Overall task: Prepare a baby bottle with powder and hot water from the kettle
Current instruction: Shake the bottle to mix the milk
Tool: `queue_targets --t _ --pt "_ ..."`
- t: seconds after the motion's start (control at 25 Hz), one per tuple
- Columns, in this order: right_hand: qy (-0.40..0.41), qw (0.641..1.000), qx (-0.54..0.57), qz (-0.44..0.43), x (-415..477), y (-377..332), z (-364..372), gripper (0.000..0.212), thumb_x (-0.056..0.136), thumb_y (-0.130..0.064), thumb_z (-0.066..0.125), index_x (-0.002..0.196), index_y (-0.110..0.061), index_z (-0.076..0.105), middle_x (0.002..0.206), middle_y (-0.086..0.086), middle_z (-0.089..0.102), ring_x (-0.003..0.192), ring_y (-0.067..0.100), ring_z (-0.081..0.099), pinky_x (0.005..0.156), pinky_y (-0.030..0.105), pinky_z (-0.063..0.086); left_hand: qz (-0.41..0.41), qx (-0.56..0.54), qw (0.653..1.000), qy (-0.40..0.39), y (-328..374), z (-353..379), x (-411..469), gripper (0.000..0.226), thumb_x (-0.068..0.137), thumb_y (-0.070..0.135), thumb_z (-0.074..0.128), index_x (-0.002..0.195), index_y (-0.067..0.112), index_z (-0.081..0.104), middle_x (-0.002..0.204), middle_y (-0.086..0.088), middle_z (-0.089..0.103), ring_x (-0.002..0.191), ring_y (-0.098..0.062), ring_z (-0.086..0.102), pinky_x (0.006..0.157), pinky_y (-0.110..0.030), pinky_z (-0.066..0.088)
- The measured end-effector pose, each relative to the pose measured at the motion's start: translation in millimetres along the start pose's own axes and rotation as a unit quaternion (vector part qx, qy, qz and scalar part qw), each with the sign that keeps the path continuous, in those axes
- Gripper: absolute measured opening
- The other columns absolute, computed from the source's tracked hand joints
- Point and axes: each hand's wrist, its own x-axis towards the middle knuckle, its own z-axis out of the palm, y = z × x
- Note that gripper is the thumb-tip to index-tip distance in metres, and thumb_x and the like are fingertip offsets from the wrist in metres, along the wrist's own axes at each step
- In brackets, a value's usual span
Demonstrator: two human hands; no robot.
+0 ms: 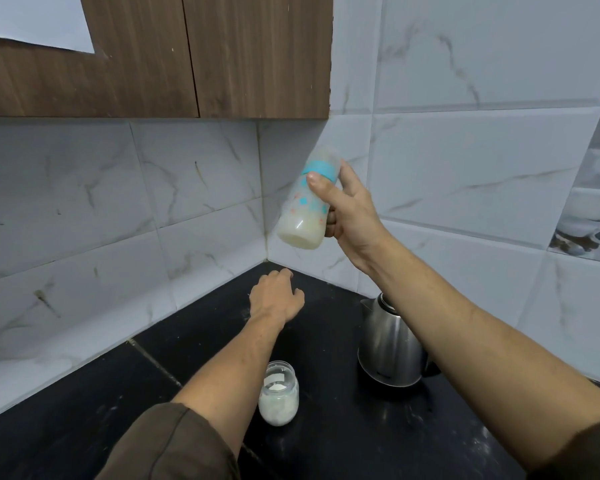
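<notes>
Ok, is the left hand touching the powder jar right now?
Apart. The head view shows the left hand well beyond the jar, with a stretch of black counter visible between them.

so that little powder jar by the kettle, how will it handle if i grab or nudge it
The jar looks like clear glass, so probably rigid, smooth and breakable if dropped. It is squat and partly filled with powder, so it should slide on the dark counter rather than tip. I see no lid, so a knock might spill some.
</notes>
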Motion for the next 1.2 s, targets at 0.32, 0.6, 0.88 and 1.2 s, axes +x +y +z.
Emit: queue_targets --t 0.32,0.6,0.88,1.2 --pt "0.036 0.993 0.084 0.079 6 -2 2 0.046 0.099 -0.044 0.067 0.135 -0.019 0.055 0.115 0.009 0.071 0.086 0.023 0.076 0.071 0.039 0.063 -0.002 0.009 1.0 -0.001 -2 -3 7 0.051 0.099 0.036 0.058 0.147 0.019 0.053 0.14 -0.004 0.06 0.128 -0.025 0.055 0.102 -0.045 0.052" --pt "0.091 0.957 0.221 0.163 12 -9 7 0.036 0.095 -0.046 0.072 0.113 -0.016 0.063 0.106 0.017 0.073 0.089 0.03 0.076 0.073 0.038 0.067 -0.001 0.008 1.0 0.002 -2 1 9 0.051 0.098 0.036 0.058 0.146 0.019 0.054 0.138 -0.004 0.061 0.126 -0.024 0.056 0.101 -0.045 0.052" --pt "0.066 0.966 0.196 0.157 9 -12 13 0.038 0.096 -0.047 0.071 0.116 -0.016 0.061 0.106 0.019 0.073 0.096 0.032 0.076 0.086 0.042 0.063 0.0 0.012 1.0 0.003 -2 2 10 0.051 0.097 0.036 0.058 0.146 0.019 0.054 0.138 -0.003 0.061 0.125 -0.024 0.057 0.099 -0.045 0.053" --pt "0.04 0.975 0.157 0.154 8 -18 15 0.039 0.096 -0.048 0.07 0.118 -0.017 0.061 0.096 0.014 0.076 0.087 0.029 0.077 0.075 0.038 0.065 -0.003 0.011 1.0 0.009 -5 -2 7 0.051 0.097 0.036 0.059 0.146 0.019 0.054 0.137 -0.003 0.062 0.126 -0.024 0.057 0.099 -0.044 0.053"
